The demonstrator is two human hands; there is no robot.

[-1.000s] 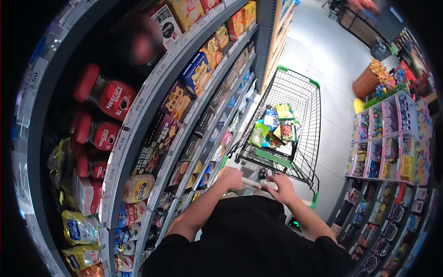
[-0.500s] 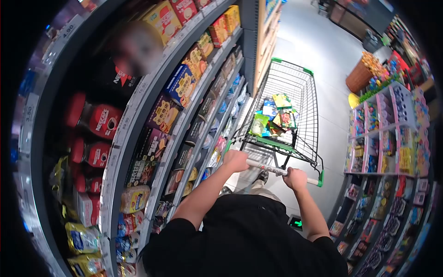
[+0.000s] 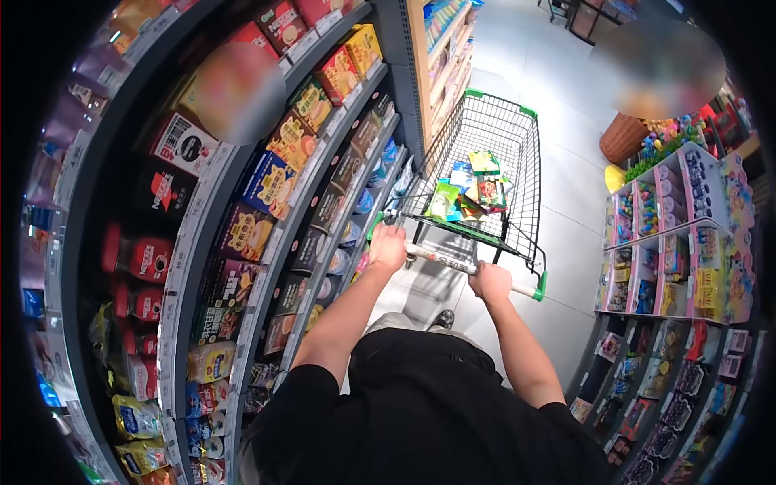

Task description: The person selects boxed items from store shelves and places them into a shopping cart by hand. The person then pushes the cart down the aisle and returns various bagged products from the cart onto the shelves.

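Note:
Both my hands are on the white handle of a black wire shopping cart with green corner trim. My left hand is wrapped round it near its green left end. Farther right, my right hand grips the same bar, a short way in from the green right end. Several packages lie heaped in the near part of the basket: a light green bag, a green and yellow pack, and blue and dark packs partly covering each other.
Close on my left runs a tall shelf with coffee jars, boxes and bags. A wooden-framed shelf stands beyond it. On the right are a pink-edged display and a brown basket. Grey tiled floor stretches ahead.
Both hands keep their hold on the handle. Cart, hands and shelf end have shifted left in view, the cart also slightly up. One shoe shows now where two showed before.

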